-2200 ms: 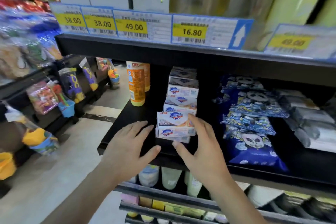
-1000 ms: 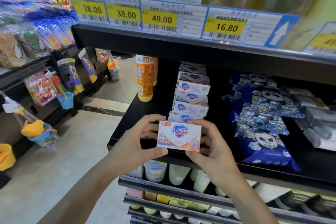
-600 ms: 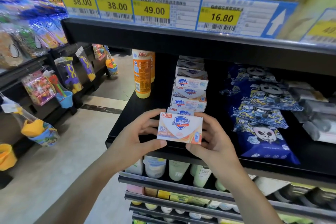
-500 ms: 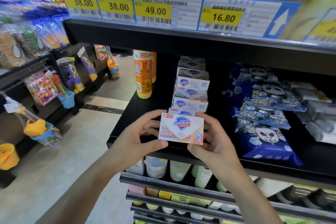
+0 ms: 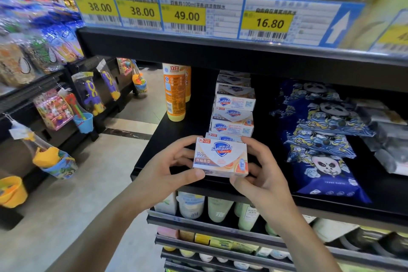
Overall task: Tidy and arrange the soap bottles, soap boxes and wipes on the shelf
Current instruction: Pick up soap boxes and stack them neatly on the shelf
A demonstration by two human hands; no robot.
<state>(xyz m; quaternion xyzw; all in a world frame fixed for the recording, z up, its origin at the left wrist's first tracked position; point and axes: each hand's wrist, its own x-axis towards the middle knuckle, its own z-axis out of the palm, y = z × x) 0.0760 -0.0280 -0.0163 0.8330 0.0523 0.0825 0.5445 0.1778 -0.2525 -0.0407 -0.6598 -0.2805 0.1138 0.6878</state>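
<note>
You've got one soap box (image 5: 221, 157) lifted at the shelf's (image 5: 154, 148) front edge, face toward you, just in front of the soap box row (image 5: 233, 108). Left hand (image 5: 170, 169) pinches its left end, thumb under, fingers curled on top; right hand (image 5: 262, 174) does the same on the right end. Looks like the box-straightening step. Next move: set it flat, label forward, flush with the row's front box. Orange soap bottle (image 5: 176, 93) stands left of the row, wipes packs (image 5: 318, 139) lie right; both probably still need squaring.
</note>
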